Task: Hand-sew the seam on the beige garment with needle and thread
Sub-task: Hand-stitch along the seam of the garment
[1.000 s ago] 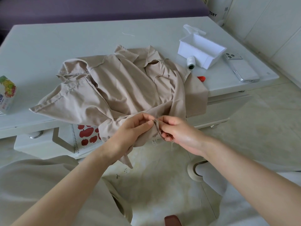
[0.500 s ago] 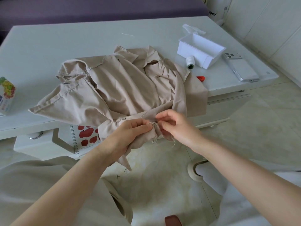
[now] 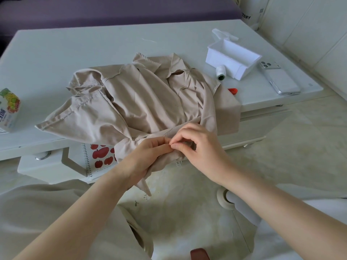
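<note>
Beige garment (image 3: 142, 102) heaped on table (image 3: 75, 47), front edge hanging off, left hand (image 3: 148, 156) gripping hanging fold, right hand (image 3: 197, 147) pinching fabric just beside, fingertips touching

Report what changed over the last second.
The right hand closed leftward until its fingertips met those of the left hand, which sank slightly. Both go on pinching the crumpled beige cloth garment at its hanging edge; nothing was let go. The heap on the white table lay unchanged.
</note>
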{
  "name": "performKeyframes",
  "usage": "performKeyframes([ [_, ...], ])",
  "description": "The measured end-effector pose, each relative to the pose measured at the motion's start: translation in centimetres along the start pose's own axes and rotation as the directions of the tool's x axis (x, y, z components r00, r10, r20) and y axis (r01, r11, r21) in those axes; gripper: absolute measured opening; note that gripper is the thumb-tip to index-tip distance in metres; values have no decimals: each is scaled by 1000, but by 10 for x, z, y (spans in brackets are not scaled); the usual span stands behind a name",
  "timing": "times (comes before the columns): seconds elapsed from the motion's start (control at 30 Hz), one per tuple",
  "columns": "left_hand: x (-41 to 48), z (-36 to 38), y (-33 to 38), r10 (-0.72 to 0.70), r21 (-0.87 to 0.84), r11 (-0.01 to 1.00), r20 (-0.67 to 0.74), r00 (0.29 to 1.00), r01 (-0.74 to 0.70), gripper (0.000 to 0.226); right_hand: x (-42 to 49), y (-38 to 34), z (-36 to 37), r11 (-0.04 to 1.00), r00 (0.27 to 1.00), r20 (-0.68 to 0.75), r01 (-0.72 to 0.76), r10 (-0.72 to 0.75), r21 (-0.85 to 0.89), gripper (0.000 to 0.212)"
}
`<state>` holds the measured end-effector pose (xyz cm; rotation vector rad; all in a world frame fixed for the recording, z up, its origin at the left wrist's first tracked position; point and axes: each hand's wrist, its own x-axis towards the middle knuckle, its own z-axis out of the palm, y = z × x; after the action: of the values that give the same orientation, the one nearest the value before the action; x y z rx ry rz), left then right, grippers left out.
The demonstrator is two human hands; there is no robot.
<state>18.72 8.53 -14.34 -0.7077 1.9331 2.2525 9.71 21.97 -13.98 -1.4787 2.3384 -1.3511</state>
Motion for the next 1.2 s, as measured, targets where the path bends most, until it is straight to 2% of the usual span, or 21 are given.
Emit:
performKeyframes([
  [0.1,1,0,-2,19,98,995,13,1000,-20,39,0,-5,0,998,999,-22,44,-43,49,8],
  [0.13,1,0,-2,32,144,989,-9,999,-30,35,-2,-7,0,995,999,-24,38,-36,88,9],
  [0.2,2,1,-3,57,210,977,-66,996,-42,27,-5,-13,-1,971,999,-4,-33,35,236,9],
  [0.3,3,3,-2,121,253,964,-167,979,-76,18,-12,-20,-2,838,982,61,-185,179,514,11],
  [0.4,7,3,-3,149,249,965,-246,958,-86,13,-22,-16,0,763,951,132,-303,279,571,16],
  [0.5,8,3,-4,173,215,970,-272,947,-115,12,-41,0,4,765,898,277,-437,342,473,17],
  [0.6,10,1,-8,182,210,970,-279,943,-125,13,-60,17,4,745,801,391,-582,454,327,15],
  [0.73,12,-2,-11,188,209,969,-292,938,-130,13,-77,29,1,770,694,484,-635,533,63,16],
  [0.9,14,-5,-11,178,193,974,-340,923,-117,12,-90,42,-6,839,586,607,-443,537,-315,11],
  [1.1,14,-6,-8,169,152,981,-393,904,-117,12,-101,62,-11,793,491,632,-260,600,-551,6],
  [1.2,14,-7,-5,185,139,981,-414,891,-139,12,-104,65,-18,747,492,625,-82,606,-660,15],
])
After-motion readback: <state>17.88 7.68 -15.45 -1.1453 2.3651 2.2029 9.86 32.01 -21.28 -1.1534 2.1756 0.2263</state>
